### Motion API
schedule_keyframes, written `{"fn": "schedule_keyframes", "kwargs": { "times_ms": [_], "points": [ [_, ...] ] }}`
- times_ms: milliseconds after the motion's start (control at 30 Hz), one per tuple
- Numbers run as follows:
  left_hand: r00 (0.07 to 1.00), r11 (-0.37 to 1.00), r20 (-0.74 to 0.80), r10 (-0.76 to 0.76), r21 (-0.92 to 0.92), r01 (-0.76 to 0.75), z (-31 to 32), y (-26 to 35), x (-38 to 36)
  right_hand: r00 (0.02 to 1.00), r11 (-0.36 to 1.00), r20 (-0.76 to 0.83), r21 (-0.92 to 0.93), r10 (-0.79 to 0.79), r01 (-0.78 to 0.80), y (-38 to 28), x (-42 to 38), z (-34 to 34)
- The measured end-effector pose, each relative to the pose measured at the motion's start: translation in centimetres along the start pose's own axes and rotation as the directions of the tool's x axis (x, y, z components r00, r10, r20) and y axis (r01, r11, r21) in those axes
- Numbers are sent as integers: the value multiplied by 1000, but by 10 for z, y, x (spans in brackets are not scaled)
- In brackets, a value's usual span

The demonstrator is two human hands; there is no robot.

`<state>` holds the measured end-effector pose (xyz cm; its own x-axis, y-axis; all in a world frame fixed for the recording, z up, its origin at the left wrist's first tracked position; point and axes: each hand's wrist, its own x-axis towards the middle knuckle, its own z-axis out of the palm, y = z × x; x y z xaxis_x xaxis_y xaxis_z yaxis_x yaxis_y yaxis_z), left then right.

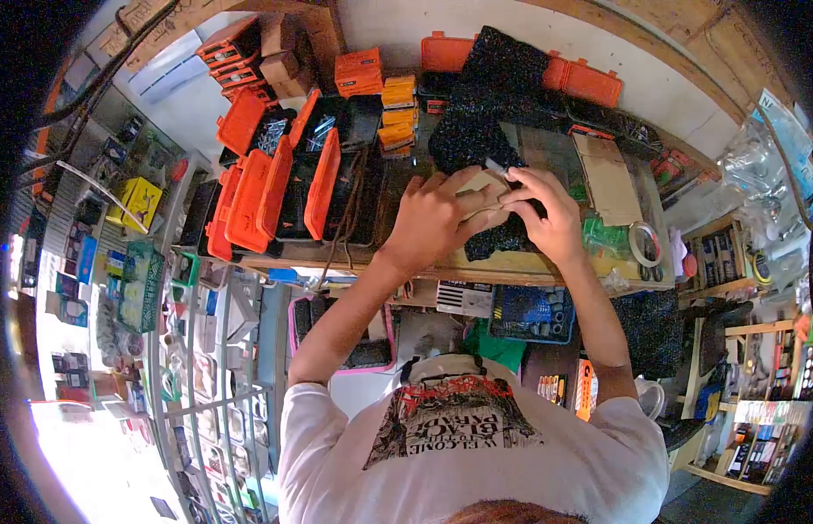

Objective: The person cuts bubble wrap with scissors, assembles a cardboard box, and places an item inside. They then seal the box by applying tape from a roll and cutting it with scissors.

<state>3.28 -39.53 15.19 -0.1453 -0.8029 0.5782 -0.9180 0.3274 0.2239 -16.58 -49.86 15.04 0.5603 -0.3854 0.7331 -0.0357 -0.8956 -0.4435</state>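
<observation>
Over the workbench, my left hand [431, 217] is closed around a small folded piece of tan cardboard [483, 182], with the thumb underneath. My right hand [546, 208] pinches the same piece at its right edge. Beside the right fingertips a small whitish, glossy bit [496, 166] shows; what it is I cannot make out. Fingers partly cover the cardboard. Beneath and behind both hands lies black speckled cloth [502, 74], running from the back wall to the front edge of the bench.
Open orange tool cases [249, 196] with screws stand at the left. Behind are small orange-yellow boxes [397, 113]. To the right lie a flat cardboard sheet [607, 179], a tape roll [645, 244] and a green clear item [604, 234]. A blue tray [533, 314] sits below the bench edge.
</observation>
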Motion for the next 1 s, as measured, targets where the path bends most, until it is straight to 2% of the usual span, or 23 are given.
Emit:
{"fn": "schedule_keyframes", "kwargs": {
  "times_ms": [133, 233, 333, 433, 467, 500, 600, 633, 700, 833, 1000],
  "points": [
    [1000, 1000, -6, -8, 19, 8, 3, -1, -2, 998, 998, -46, -56, -38, 35, -1, 1, 4],
    [1000, 1000, -19, -10, 7, 10, 3, 1, -1, 998, 999, -51, -44, 26, -29, 0, -2, 5],
    [999, 999, 37, -33, 17, 33, 1, 1, -1, 998, 996, -41, 79, 52, -49, 3, -5, 6],
    [999, 1000, -53, 10, -10, -11, 3, 0, -1, 986, 950, -74, 287, 147, -120, 3, -7, 5],
    [999, 1000, -46, 4, 4, -4, 4, 0, -1, 978, 907, -84, 395, 192, -144, 0, -7, 3],
    [999, 1000, -38, -3, 18, 4, 5, 0, -2, 956, 855, -54, 464, 289, -232, -2, -3, -1],
    [999, 999, -38, -8, 52, 10, 3, 2, -3, 825, 607, 79, 639, 559, -473, -5, 6, -15],
    [999, 998, -41, -3, 63, 5, 2, 3, -2, 742, 524, 137, 625, 656, -579, -8, 10, -24],
    [999, 998, -32, 7, 64, -5, 2, 2, -2, 683, 482, 220, 563, 697, -672, -8, 12, -33],
    [994, 998, 92, -53, 45, 49, -3, 4, -2, 642, 466, 257, 506, 722, -726, -5, 12, -30],
    [988, 993, 149, -33, 113, 16, -7, 5, 0, 588, 417, 311, 471, 746, -778, -3, 14, -28]
  ]
}}
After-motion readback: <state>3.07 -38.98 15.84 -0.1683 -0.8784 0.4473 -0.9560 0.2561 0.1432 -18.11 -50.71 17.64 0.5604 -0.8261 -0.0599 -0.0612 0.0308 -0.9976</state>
